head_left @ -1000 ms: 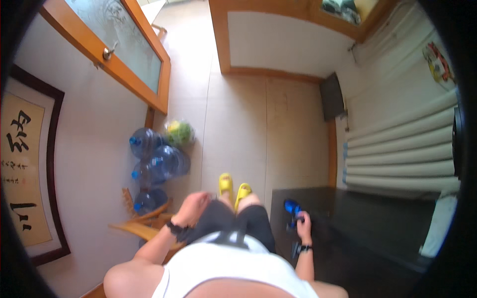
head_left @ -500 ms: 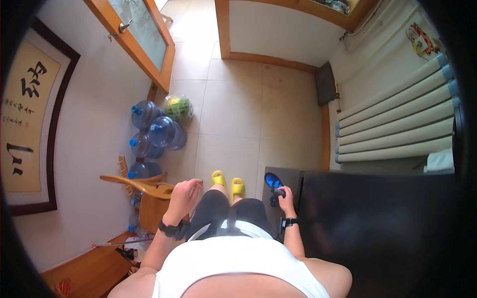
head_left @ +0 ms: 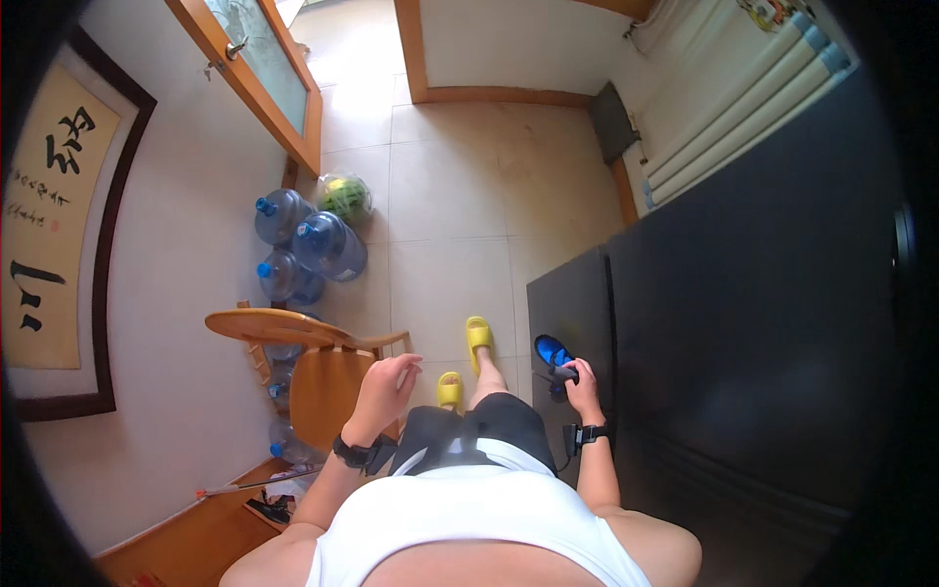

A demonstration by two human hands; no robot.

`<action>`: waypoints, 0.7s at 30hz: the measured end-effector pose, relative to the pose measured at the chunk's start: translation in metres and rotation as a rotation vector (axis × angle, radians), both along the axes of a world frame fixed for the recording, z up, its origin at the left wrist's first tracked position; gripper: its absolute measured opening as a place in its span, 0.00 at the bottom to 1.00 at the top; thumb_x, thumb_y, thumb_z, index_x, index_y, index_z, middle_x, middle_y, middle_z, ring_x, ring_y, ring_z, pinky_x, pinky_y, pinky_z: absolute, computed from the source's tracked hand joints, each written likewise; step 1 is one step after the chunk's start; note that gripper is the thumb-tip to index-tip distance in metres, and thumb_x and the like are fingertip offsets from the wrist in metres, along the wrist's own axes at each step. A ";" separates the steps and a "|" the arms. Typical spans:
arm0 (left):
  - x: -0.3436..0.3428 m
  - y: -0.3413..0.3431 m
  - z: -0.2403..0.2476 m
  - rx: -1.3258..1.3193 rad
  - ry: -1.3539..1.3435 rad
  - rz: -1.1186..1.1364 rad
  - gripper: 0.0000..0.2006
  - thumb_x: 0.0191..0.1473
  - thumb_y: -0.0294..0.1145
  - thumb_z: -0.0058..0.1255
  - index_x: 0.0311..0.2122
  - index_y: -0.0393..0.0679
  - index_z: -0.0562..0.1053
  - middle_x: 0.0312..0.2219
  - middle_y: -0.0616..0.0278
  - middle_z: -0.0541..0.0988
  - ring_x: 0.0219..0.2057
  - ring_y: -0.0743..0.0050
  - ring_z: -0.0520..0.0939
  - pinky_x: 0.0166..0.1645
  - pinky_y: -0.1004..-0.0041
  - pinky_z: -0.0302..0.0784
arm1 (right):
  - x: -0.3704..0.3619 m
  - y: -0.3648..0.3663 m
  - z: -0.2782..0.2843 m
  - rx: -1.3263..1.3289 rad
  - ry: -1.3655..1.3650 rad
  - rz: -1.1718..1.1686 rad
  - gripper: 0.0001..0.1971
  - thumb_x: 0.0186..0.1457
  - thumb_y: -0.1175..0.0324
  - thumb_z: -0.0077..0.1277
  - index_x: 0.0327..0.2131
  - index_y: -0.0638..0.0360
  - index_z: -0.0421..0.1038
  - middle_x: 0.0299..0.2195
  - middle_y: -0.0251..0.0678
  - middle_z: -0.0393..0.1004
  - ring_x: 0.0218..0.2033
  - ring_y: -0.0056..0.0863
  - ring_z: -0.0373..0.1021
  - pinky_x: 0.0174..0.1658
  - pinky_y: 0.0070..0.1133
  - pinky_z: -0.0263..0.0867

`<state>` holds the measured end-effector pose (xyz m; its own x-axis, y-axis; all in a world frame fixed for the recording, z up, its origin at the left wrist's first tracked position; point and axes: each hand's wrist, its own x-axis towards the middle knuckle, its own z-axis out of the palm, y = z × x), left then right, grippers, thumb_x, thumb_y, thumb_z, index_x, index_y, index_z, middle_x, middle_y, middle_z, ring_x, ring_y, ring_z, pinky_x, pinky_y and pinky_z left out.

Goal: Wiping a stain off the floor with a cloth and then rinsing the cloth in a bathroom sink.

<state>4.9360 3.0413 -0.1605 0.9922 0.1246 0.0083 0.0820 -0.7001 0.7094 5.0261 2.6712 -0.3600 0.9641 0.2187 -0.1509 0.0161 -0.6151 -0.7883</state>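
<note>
While you stand with one yellow slipper [head_left: 478, 336] ahead of the other, the step in hand looks like carrying: your right hand [head_left: 582, 387] has its fingers closed around the near, dark end of a blue-and-black shoe-like object [head_left: 553, 349], which points forward, away from your body. It sits just beside the dark furniture [head_left: 724, 333] on your right, seen against its side; whether it touches that surface, you cannot tell from this view. Your left hand [head_left: 391, 377] hovers over the front part of the wooden chair [head_left: 333, 396], fingers loosely bent with nothing visible in them; how wide the gap to the thumb is cannot be made out. The next move would seem to call for a firm right grip, clearance from that dark side, and a left elbow clear of the chair.
</note>
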 end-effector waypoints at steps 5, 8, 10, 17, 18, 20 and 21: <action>-0.041 -0.013 -0.001 -0.063 0.034 -0.027 0.08 0.48 0.20 0.49 0.36 0.39 0.73 0.26 0.53 0.77 0.28 0.52 0.77 0.33 0.65 0.72 | -0.087 -0.036 0.004 0.015 -0.054 -0.022 0.14 0.40 0.81 0.44 0.34 0.61 0.69 0.43 0.47 0.68 0.47 0.46 0.64 0.52 0.30 0.60; -0.061 -0.022 -0.005 -0.046 0.024 -0.092 0.07 0.50 0.20 0.48 0.36 0.39 0.72 0.26 0.54 0.78 0.28 0.53 0.77 0.33 0.65 0.71 | -0.127 -0.046 0.024 0.035 -0.030 -0.079 0.13 0.40 0.82 0.44 0.33 0.62 0.68 0.41 0.46 0.68 0.45 0.45 0.65 0.48 0.29 0.62; -0.059 -0.032 -0.008 -0.063 -0.010 -0.169 0.08 0.51 0.19 0.46 0.38 0.38 0.71 0.27 0.56 0.78 0.29 0.61 0.79 0.32 0.69 0.72 | -0.155 -0.057 0.022 0.045 -0.037 -0.151 0.13 0.40 0.82 0.44 0.33 0.61 0.68 0.40 0.45 0.68 0.44 0.45 0.66 0.47 0.29 0.62; -0.044 -0.104 -0.009 -0.341 0.063 -0.360 0.10 0.56 0.18 0.39 0.41 0.36 0.71 0.29 0.59 0.79 0.32 0.78 0.79 0.33 0.78 0.72 | -0.254 -0.105 0.049 0.006 -0.017 -0.326 0.10 0.42 0.78 0.46 0.33 0.57 0.69 0.38 0.41 0.69 0.42 0.42 0.67 0.44 0.28 0.63; -0.042 -0.090 0.004 -0.308 0.056 -0.455 0.10 0.56 0.18 0.39 0.41 0.37 0.71 0.29 0.60 0.79 0.32 0.78 0.79 0.32 0.79 0.71 | -0.278 -0.081 0.068 0.003 -0.017 -0.357 0.11 0.42 0.78 0.45 0.33 0.57 0.69 0.38 0.40 0.69 0.42 0.42 0.67 0.44 0.28 0.63; -0.032 -0.115 0.006 -0.305 0.028 -0.598 0.09 0.57 0.20 0.39 0.41 0.37 0.71 0.28 0.60 0.80 0.32 0.79 0.79 0.31 0.79 0.69 | -0.305 -0.089 0.084 -0.047 -0.075 -0.426 0.11 0.43 0.78 0.45 0.34 0.56 0.69 0.38 0.39 0.70 0.42 0.41 0.67 0.44 0.29 0.63; -0.032 -0.128 -0.003 -0.312 0.020 -0.681 0.09 0.57 0.20 0.39 0.41 0.38 0.71 0.28 0.60 0.80 0.32 0.78 0.79 0.34 0.78 0.70 | -0.331 -0.094 0.087 -0.072 -0.107 -0.478 0.11 0.44 0.78 0.44 0.34 0.56 0.69 0.37 0.39 0.70 0.41 0.40 0.67 0.43 0.29 0.63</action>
<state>4.9040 2.9130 -0.1639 0.8501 -0.5238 0.0545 -0.2829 -0.3669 0.8862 4.6949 2.5771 -0.2732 0.9648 -0.2592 -0.0437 -0.2023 -0.6261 -0.7530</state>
